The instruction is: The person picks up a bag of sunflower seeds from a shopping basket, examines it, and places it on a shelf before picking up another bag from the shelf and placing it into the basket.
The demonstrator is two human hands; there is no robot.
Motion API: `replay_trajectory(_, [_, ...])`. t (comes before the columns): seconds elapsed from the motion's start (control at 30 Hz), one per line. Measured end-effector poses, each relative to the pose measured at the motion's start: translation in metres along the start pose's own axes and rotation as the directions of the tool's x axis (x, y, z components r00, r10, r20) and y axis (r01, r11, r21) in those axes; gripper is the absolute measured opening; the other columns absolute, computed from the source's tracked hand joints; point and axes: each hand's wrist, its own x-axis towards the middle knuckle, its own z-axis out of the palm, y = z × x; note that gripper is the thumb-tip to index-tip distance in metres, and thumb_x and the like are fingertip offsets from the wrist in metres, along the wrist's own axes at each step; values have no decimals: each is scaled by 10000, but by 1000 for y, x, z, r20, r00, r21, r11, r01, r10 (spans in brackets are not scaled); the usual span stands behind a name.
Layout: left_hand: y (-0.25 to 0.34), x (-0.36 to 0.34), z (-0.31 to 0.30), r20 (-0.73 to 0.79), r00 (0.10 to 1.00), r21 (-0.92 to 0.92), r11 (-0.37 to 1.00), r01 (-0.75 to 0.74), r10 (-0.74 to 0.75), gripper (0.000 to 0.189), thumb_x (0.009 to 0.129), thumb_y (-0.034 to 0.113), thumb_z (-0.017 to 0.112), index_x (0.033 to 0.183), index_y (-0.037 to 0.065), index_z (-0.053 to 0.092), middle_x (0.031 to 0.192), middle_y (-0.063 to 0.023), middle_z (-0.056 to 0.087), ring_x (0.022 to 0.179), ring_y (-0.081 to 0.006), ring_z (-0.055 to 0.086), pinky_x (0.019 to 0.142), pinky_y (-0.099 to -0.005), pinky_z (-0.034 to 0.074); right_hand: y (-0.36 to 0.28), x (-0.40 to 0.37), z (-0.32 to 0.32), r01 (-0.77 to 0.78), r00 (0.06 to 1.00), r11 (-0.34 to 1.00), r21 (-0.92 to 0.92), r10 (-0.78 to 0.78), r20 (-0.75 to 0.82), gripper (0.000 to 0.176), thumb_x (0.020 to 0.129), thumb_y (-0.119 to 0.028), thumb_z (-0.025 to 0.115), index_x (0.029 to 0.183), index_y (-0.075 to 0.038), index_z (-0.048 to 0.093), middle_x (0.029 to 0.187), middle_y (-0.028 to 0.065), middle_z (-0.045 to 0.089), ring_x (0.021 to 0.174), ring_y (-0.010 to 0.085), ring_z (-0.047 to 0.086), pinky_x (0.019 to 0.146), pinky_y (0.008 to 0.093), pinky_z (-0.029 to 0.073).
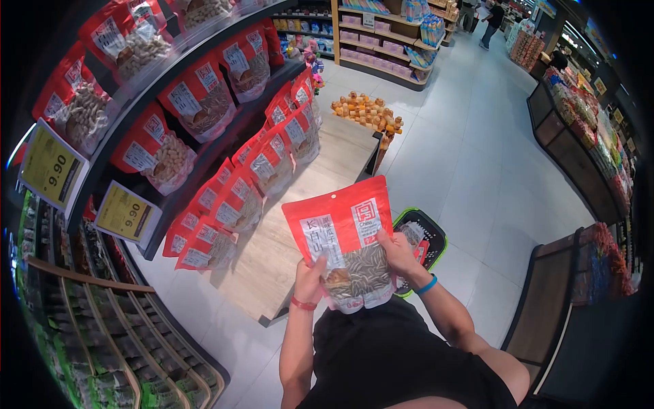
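A red bag of sunflower seeds (364, 266) with a clear lower window is held up in front of my body, its printed front facing me. My left hand (310, 281) grips its left edge, thumb on the front. On the right edge, my right hand (398, 251) pinches it the same way. The fingers behind the bag are hidden. Below and behind my right hand, a black shopping basket with a green rim (436, 238) holds a red package and other goods, partly covered by my arm.
To the left, a wooden-topped display table (327, 157) carries rows of similar red bags (235, 204). Shelves above it hold more bags, with 9.90 price signs (126, 213). A heap of orange-brown items (368, 114) stands beyond. Produce-like bins (579, 129) line the right; a person (492, 26) is far off.
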Motion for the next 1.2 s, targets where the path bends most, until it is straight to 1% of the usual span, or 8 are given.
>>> replay_trajectory(0.17, [2,-8,-5,109,992,77,996,51,-59,442,899,125,630,1276,-8,442,1123,-86,606,991,-178,612,858,-341,503,6,2,4,-35,998,995,94,39,-48,498,987,-398,482,966,67,659,860,68,682,776,113,630,685,265,510])
replay_trajectory(0.43, [9,-18,-10,123,992,117,993,26,-40,386,902,80,607,1250,-14,469,1102,-71,610,965,-146,606,844,-314,492,5,-3,19,-13,997,996,86,7,74,352,982,-248,516,1194,29,554,1083,65,644,954,120,599,830,306,495])
replay_trajectory(0.63, [12,-20,-16,82,996,97,995,16,-24,389,892,31,605,1256,-15,474,1107,-64,610,996,-138,588,874,-303,473,-7,1,28,-79,992,997,2,79,98,339,984,-248,514,1153,36,584,1032,58,658,900,108,601,791,290,501])
replay_trajectory(0.8, [10,-19,-18,11,1000,61,998,13,-14,424,871,40,645,1253,-12,468,1105,-68,605,1004,-141,580,874,-303,470,3,8,30,-16,999,1000,-5,16,30,316,978,-237,528,1115,37,609,990,57,669,865,108,609,770,286,506])
replay_trajectory(0.87, [6,-21,-30,201,976,181,982,49,-86,451,850,46,672,1247,-6,466,1093,-66,601,984,-143,581,869,-300,467,-2,8,31,8,1000,999,-42,-7,11,309,975,-233,535,1106,36,614,983,58,672,860,108,610,768,287,506])
replay_trajectory(0.97, [12,-26,-8,111,994,141,990,8,-24,451,845,73,681,1237,1,469,1070,-61,600,979,-146,576,877,-301,453,-6,10,30,-10,1000,1000,17,10,3,308,968,-230,548,1103,39,612,977,59,672,854,108,610,765,287,509])
replay_trajectory(1.07, [9,-27,-19,131,991,192,981,-36,11,434,861,115,671,1228,-2,473,1061,-58,601,991,-147,567,899,-311,435,-2,8,27,-112,993,994,-2,111,50,320,960,-238,564,1105,43,608,994,62,668,875,107,605,784,293,505])
replay_trajectory(1.2, [12,-32,-26,29,999,113,993,-46,43,371,873,152,659,1175,-8,514,1034,-49,603,981,-145,560,892,-309,424,3,1,36,-27,973,998,-65,41,226,340,955,-266,571,1104,38,609,1013,56,660,912,107,593,809,296,493])
